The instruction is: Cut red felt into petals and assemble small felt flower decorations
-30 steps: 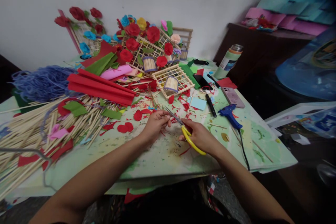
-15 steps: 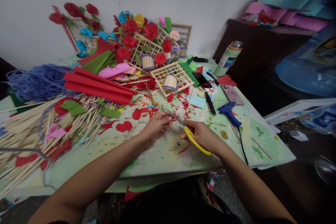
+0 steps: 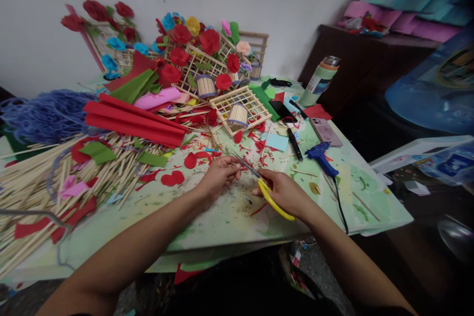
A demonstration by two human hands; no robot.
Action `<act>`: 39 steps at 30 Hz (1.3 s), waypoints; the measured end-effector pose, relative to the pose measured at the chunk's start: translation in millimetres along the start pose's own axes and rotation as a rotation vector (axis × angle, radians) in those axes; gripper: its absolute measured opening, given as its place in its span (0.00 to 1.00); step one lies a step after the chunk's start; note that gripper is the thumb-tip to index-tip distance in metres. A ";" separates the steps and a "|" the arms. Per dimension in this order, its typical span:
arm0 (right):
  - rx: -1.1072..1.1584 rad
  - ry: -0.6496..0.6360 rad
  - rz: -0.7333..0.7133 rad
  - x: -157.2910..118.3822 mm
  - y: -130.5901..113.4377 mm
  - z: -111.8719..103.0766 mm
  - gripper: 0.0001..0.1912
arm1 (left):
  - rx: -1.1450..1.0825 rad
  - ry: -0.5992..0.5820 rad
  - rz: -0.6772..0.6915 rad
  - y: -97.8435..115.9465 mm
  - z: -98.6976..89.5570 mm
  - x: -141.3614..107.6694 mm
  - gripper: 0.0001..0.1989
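While our right hand (image 3: 284,191) is clamped on the yellow-handled scissors (image 3: 274,203), their long axis slants from that palm away and to the left, the blades passing just beside the fingertips of our left hand (image 3: 221,175) above the green-stained tabletop (image 3: 211,227). The handles sit with the right hand; the points lie nearer the left. Our left fingers curl inward, but we cannot tell whether they pinch anything. Red paper petals (image 3: 172,178) lie to that hand's left.
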State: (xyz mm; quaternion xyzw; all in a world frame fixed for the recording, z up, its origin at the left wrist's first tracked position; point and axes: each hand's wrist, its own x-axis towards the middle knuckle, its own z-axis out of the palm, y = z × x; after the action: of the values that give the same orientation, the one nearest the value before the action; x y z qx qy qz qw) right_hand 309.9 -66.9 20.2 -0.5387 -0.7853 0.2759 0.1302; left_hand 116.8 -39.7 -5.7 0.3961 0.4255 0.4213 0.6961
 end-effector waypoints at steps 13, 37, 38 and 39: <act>-0.552 0.131 0.248 -0.2 60.6 -30.6 0.38 | -0.146 0.150 0.158 12.4 -14.2 8.7 0.10; -0.482 0.197 -0.453 92.1 45.0 -11.6 0.08 | -0.299 0.187 0.156 4.3 -14.3 12.0 0.09; -0.410 0.260 -0.433 91.2 42.5 -11.7 0.08 | -0.320 0.198 0.153 4.5 -14.1 12.1 0.10; -0.329 0.324 -0.418 90.0 38.8 -11.4 0.08 | -0.340 0.201 0.149 5.1 -13.9 12.0 0.10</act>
State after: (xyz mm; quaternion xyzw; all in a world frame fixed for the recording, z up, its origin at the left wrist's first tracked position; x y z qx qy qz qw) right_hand 311.0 29.4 -1.2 -0.4161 -0.8824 0.0228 0.2186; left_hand 106.0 -24.3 -8.7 0.2591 0.3851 0.5749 0.6738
